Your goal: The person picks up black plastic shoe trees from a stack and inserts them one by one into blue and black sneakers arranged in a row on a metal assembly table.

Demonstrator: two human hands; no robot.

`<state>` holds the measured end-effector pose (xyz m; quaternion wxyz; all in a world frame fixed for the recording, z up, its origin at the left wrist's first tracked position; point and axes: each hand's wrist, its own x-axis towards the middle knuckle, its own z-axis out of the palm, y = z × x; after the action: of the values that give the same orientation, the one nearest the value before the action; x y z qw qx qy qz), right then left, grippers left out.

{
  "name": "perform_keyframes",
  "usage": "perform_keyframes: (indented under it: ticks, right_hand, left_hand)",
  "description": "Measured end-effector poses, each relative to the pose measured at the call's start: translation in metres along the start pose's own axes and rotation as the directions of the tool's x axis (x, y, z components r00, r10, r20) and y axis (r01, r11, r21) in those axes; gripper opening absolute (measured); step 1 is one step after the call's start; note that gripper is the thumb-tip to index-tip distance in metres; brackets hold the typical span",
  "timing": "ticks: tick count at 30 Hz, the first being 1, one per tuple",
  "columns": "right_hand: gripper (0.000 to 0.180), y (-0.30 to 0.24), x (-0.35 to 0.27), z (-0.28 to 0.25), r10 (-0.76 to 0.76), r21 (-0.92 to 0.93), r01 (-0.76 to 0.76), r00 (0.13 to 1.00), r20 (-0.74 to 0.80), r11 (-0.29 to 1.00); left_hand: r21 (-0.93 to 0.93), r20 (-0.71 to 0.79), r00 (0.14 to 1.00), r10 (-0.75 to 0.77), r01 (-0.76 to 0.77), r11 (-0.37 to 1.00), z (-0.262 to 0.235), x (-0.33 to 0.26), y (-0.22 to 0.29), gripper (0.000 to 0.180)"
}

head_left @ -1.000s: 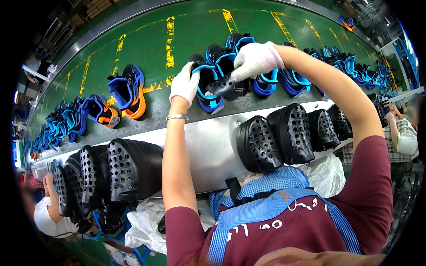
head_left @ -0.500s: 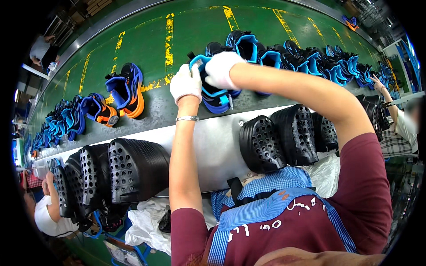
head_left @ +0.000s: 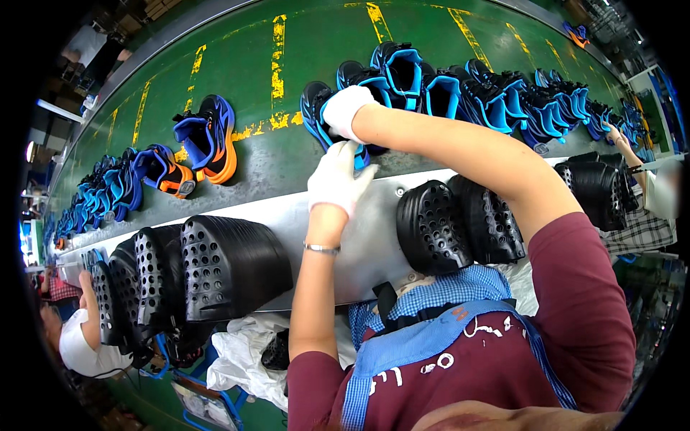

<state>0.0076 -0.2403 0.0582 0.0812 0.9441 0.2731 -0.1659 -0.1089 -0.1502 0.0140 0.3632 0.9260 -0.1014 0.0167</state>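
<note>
A black and blue sneaker stands in front of me with its heel toward me. My right hand, in a white glove, covers its opening from above, fingers curled at the collar and mostly hidden. At the heel end, my left hand, also in a white glove, is closed with its fingertips against the shoe beside the right hand. Part of the blue heel shows past the left fingers. Close by on the right, another sneaker shows its light-blue lining.
Black perforated shoe-shaped moulds stand on the metal ledge to the left, with more moulds to the right. Orange and blue sneakers sit on the green surface. A co-worker's arm reaches in at the far right.
My left hand has moved from the shoe's left side down and right to its heel. The sneaker has shifted slightly left, its toe now showing left of my right hand.
</note>
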Motion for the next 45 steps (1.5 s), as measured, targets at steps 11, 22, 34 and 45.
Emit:
perform_keyframes:
  ticks: [11, 22, 34, 45]
  right_hand:
    - [0.023, -0.011, -0.003, 0.004, 0.027, 0.023, -0.026, 0.999, -0.026, 0.999]
    - [0.029, -0.02, -0.007, -0.008, 0.007, 0.007, -0.007, 1.0, 0.012, 1.0]
    - [0.031, -0.001, -0.007, 0.006, -0.007, 0.179, 0.048, 0.975, -0.223, 0.983]
    - [0.031, 0.015, -0.007, 0.0, -0.064, 0.229, 0.075, 0.996, -0.054, 0.971]
  left_hand:
    - [0.259, 0.423, 0.869, -0.257, 0.156, 0.953, 0.013, 0.052, -0.022, 0.043]
    - [0.172, 0.405, 0.855, -0.324, 0.277, 0.946, 0.017, 0.049, -0.034, 0.051]
    - [0.424, 0.334, 0.892, -0.304, 0.146, 0.894, 0.005, 0.046, -0.016, 0.049]
    - [0.074, -0.126, 0.875, -0.467, 0.478, 0.875, -0.028, 0.059, -0.006, 0.056]
